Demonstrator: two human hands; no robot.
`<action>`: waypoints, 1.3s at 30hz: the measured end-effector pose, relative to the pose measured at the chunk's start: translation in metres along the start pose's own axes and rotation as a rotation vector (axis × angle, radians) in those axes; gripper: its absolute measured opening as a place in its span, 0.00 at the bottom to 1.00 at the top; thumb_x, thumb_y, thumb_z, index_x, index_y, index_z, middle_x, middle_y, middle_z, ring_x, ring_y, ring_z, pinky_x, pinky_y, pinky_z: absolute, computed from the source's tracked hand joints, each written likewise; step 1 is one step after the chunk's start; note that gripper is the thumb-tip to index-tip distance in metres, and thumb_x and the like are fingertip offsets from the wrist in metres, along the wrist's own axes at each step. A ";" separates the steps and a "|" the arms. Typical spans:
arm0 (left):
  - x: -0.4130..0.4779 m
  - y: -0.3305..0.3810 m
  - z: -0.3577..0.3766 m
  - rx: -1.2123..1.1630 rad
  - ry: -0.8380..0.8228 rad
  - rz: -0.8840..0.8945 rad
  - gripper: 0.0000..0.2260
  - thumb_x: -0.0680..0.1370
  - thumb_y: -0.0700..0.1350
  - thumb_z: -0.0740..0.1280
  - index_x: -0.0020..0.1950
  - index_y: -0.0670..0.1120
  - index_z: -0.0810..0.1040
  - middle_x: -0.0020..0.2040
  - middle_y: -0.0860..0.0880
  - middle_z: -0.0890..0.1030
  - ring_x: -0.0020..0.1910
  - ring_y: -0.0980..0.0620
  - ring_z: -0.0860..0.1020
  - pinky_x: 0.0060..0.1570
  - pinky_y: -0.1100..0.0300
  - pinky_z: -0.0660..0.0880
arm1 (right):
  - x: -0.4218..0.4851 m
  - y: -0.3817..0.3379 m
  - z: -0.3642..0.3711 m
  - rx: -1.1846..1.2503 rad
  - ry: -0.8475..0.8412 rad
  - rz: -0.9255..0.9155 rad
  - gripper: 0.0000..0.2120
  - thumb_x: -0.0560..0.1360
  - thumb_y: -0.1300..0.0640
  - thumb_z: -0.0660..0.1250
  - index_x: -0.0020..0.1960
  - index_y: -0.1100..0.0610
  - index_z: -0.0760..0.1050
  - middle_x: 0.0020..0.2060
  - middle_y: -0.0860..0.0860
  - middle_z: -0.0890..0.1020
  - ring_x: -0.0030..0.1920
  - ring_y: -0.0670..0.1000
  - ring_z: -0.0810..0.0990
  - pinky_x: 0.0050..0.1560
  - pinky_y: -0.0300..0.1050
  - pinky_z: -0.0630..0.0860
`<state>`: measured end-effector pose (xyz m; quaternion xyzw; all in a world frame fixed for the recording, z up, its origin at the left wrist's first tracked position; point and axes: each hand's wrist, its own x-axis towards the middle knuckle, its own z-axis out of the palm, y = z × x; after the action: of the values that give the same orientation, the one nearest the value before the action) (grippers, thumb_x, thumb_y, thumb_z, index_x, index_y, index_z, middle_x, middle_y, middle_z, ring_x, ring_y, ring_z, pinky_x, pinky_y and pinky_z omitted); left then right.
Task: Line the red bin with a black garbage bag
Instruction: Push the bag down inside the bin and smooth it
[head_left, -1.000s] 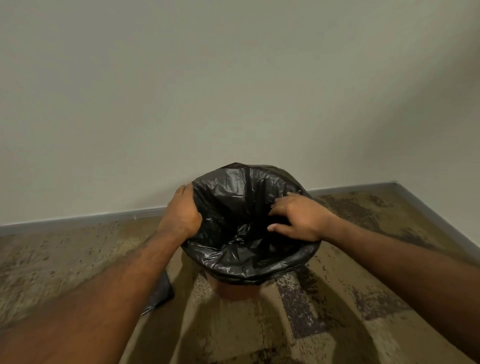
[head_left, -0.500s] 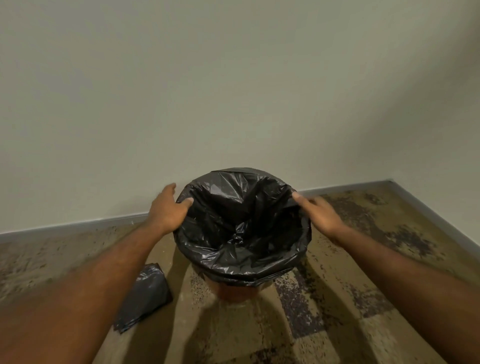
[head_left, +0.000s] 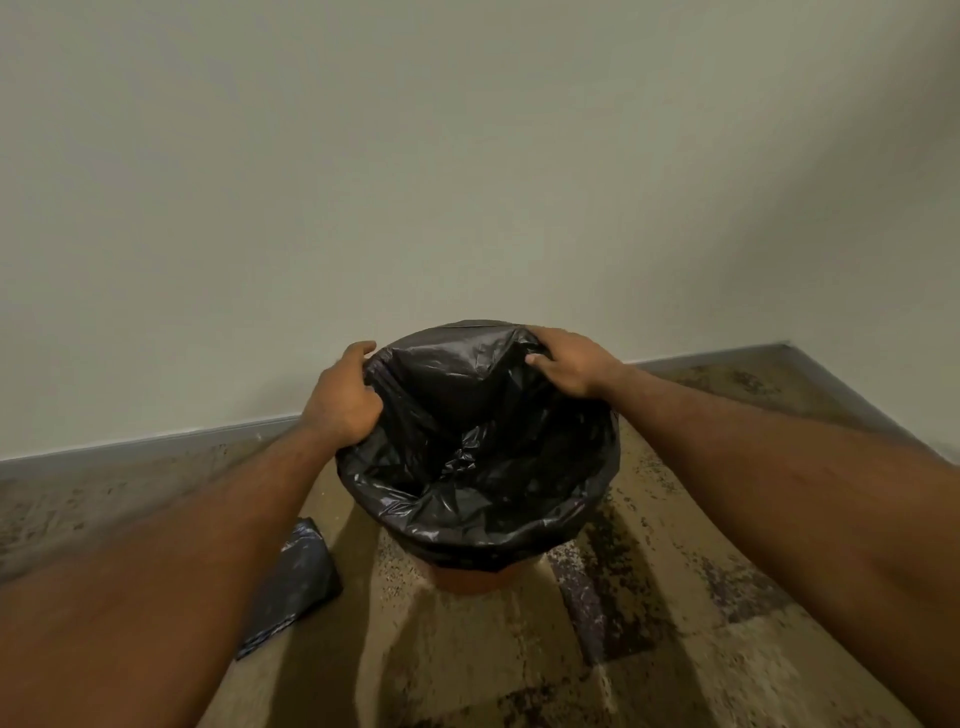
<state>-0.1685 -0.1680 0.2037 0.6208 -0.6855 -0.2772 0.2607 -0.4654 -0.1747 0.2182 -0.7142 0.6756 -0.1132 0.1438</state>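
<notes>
A black garbage bag (head_left: 483, 467) sits inside the red bin (head_left: 467, 579), its edge folded down over the rim all around. Only a strip of the bin's red wall shows below the bag at the front. My left hand (head_left: 343, 400) grips the bag's edge at the far left of the rim, fingers curled over it. My right hand (head_left: 566, 361) holds the bag's edge at the far right of the rim, thumb inside. The bin's inside is hidden by crumpled black plastic.
A folded dark bag (head_left: 296, 582) lies on the floor left of the bin. The bin stands on a worn patterned carpet (head_left: 675, 597), close to a pale wall (head_left: 467, 182) with a grey baseboard (head_left: 156, 447). A corner lies to the right.
Both hands have moved toward the far side of the rim and closed on the bag's edge. The right hand shifted from the right side to the back right.
</notes>
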 end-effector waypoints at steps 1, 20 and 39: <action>0.000 -0.002 -0.001 -0.032 0.004 -0.020 0.25 0.79 0.38 0.62 0.76 0.46 0.64 0.71 0.40 0.74 0.67 0.39 0.73 0.66 0.50 0.69 | 0.001 0.003 0.001 0.031 -0.014 0.061 0.21 0.81 0.45 0.59 0.67 0.57 0.73 0.64 0.58 0.79 0.62 0.59 0.77 0.60 0.49 0.71; -0.064 -0.021 0.032 -0.778 0.250 -0.248 0.28 0.80 0.46 0.67 0.77 0.47 0.61 0.65 0.51 0.74 0.58 0.50 0.77 0.49 0.57 0.77 | -0.119 -0.010 0.041 0.954 0.335 0.325 0.19 0.81 0.56 0.61 0.71 0.53 0.69 0.60 0.50 0.79 0.59 0.52 0.79 0.61 0.53 0.78; -0.109 0.003 0.047 -0.894 0.360 -0.517 0.16 0.80 0.44 0.66 0.66 0.44 0.74 0.57 0.42 0.81 0.49 0.48 0.81 0.40 0.58 0.78 | -0.151 -0.061 0.074 1.118 0.541 0.803 0.12 0.77 0.57 0.64 0.59 0.58 0.69 0.56 0.58 0.78 0.53 0.58 0.80 0.55 0.59 0.80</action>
<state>-0.1938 -0.0566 0.1711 0.6352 -0.2706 -0.4861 0.5358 -0.3918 -0.0178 0.1763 -0.1793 0.7383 -0.5513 0.3448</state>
